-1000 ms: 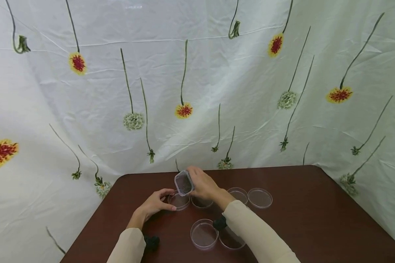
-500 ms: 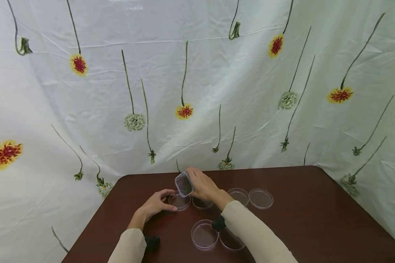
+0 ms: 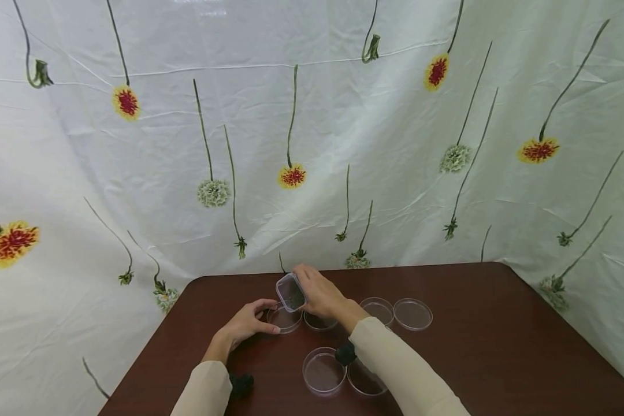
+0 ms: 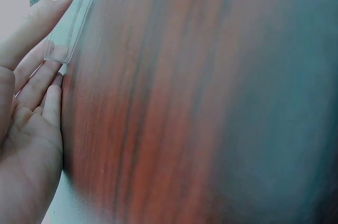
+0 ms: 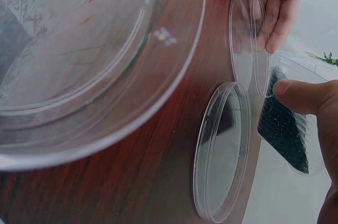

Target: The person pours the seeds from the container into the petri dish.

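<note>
In the head view, my left hand (image 3: pixel 244 321) holds a clear round petri dish (image 3: pixel 286 325) at the back left of the table, thumb on its near side and fingers at the far side. My right hand (image 3: pixel 319 292) grips a small clear square tub (image 3: pixel 290 292), tipped over that dish with its opening toward me. Dark fine grains (image 5: pixel 288 123) lie against one side of the tub in the right wrist view, where my right thumb presses its wall. The left wrist view shows the dish's rim (image 4: pixel 79 23) between thumb and fingers.
Beside the held dish stands another petri dish (image 3: pixel 319 325), partly behind my right hand. Two more, a near one (image 3: pixel 377 309) and a farther-right one (image 3: pixel 415 315), stand right of my wrist. A front pair, dish (image 3: pixel 323 375) and dish (image 3: pixel 364 381), sits near my right sleeve.
Both hands stay almost where they were, with the tub still tipped over the dish. The dark grains in the tub now show mostly at its lower right side.
</note>
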`<state>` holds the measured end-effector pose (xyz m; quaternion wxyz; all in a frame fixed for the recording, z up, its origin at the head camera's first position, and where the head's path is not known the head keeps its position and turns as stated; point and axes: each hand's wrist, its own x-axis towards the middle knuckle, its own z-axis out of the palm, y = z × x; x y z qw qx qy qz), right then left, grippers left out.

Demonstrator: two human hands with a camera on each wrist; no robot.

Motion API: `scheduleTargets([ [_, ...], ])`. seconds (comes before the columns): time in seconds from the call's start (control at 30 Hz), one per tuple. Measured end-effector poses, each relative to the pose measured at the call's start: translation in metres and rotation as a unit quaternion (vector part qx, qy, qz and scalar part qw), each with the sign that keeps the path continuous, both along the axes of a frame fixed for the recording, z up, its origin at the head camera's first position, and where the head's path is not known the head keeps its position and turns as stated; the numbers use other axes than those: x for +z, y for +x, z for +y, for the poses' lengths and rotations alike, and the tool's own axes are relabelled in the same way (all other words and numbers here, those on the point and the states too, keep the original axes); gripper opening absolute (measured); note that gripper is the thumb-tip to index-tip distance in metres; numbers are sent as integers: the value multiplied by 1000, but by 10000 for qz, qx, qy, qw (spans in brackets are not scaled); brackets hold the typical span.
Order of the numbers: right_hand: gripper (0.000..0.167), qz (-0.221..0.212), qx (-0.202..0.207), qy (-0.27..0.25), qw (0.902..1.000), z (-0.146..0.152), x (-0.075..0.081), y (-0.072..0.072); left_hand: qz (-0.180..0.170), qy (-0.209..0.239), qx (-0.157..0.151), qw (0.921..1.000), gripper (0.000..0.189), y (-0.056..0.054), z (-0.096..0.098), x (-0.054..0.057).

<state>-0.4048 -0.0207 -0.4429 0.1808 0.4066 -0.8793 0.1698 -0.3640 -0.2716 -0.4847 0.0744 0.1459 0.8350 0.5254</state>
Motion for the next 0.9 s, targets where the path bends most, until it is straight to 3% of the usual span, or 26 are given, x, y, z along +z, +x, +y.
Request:
scheduleTargets([
  [0.2, 80, 93, 136, 143, 9998, -1, 0, -1, -73, 3, 122, 9999, 77, -1, -1, -2],
  [0.9, 86, 326, -134, 679, 9971, -4, 2, 4, -54, 63, 78, 9999, 76, -4, 0, -3],
])
